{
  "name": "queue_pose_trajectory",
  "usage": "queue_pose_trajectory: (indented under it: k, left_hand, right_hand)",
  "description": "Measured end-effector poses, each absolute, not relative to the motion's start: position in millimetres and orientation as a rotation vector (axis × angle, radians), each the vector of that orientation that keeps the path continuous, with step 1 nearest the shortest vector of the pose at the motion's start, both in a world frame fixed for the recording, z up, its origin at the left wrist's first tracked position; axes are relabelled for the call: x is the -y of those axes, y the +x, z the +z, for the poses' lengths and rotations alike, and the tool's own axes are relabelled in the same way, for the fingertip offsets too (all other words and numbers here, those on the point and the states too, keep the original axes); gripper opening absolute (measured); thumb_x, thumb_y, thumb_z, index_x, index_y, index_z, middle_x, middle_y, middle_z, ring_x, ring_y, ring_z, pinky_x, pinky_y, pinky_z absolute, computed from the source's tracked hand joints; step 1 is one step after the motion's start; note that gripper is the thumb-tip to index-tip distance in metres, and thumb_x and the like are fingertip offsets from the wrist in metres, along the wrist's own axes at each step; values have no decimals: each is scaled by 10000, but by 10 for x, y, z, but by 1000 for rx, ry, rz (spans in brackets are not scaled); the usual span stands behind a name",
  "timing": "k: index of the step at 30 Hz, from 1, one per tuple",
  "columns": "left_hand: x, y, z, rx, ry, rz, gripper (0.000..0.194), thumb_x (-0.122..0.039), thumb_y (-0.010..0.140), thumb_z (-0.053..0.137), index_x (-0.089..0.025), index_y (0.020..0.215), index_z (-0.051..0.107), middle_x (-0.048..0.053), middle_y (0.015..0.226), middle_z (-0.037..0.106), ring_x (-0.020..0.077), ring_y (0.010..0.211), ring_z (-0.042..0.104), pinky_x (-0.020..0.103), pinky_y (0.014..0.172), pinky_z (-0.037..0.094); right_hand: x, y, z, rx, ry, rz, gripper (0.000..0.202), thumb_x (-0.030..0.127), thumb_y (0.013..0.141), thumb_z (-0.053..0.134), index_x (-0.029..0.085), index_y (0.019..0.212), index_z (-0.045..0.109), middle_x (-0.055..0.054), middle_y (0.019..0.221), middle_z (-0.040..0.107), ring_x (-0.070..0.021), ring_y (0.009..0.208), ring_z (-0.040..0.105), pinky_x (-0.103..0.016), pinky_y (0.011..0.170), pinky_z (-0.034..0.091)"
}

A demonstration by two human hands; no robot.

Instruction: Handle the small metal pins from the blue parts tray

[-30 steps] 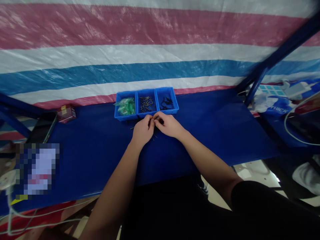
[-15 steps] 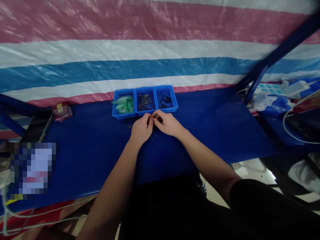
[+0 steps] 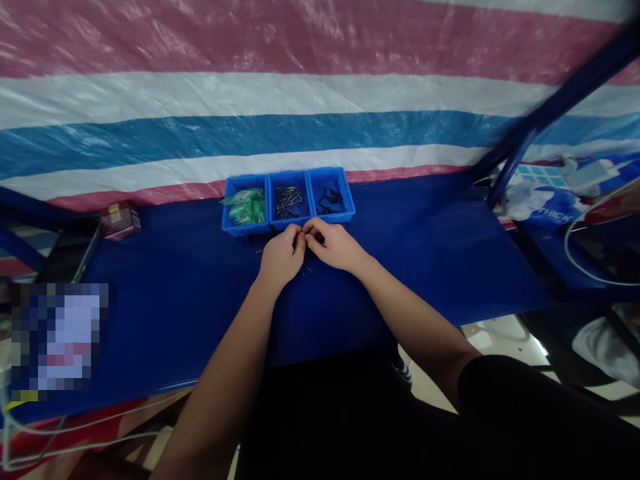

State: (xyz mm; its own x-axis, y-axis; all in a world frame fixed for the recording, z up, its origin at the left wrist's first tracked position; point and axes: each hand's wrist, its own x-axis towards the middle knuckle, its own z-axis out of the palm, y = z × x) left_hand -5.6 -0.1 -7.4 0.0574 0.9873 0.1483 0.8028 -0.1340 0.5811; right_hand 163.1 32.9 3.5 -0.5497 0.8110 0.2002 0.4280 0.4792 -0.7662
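My left hand (image 3: 284, 252) and my right hand (image 3: 334, 244) meet fingertip to fingertip just in front of the blue bins. Both are closed in a pinch; what sits between the fingertips is too small and dark to make out. Thin dark pieces (image 3: 306, 269) lie on the table below the fingers, partly hidden by the hands. Behind the hands, the left bin (image 3: 246, 231) holds green plastic packets (image 3: 247, 207), the middle bin (image 3: 294, 175) holds several screws (image 3: 290, 201), and the right bin (image 3: 340, 218) holds black pieces (image 3: 330, 197).
A blue table (image 3: 175, 287) spreads around the hands. At its left stand a dark red box (image 3: 121, 221) and a dark tray-like object (image 3: 70, 250). Striped sheeting (image 3: 280, 133) hangs behind. Plastic bags (image 3: 543, 205) and a white cable (image 3: 575, 257) lie at the right.
The view has shifted slightly, so the bins and the red box appear a little further left. Both hands keep nearly the same closed pose.
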Motion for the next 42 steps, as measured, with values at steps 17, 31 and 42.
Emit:
queue_pose_trajectory:
  k: [17,31,42]
  left_hand:
    - [4,-54,-62,-1783,1997,744,276,-367,981,402,-204,1033,618,60,864,704,194,767,639,302,692,439]
    - [5,-49,-51,-1794,2011,729,269,-371,982,403,-210,1025,614,46,866,707,191,775,644,294,684,418]
    - [1,-48,-57,-1783,1997,741,268,-363,981,407,-201,1027,615,55,872,710,176,736,631,290,666,418]
  right_hand:
    - [-331,1630,29,2171,-1017,929,172,236,933,476,204,1072,571,-4,817,662,-124,672,560,-255,642,384]
    - [-339,1624,16,2159,-1002,925,169,227,925,485,193,1063,578,-3,828,668,-108,643,551,-244,628,382]
    - [-330,1635,24,2163,-1000,927,164,223,924,483,194,1058,574,-4,825,668,-108,638,540,-250,626,378]
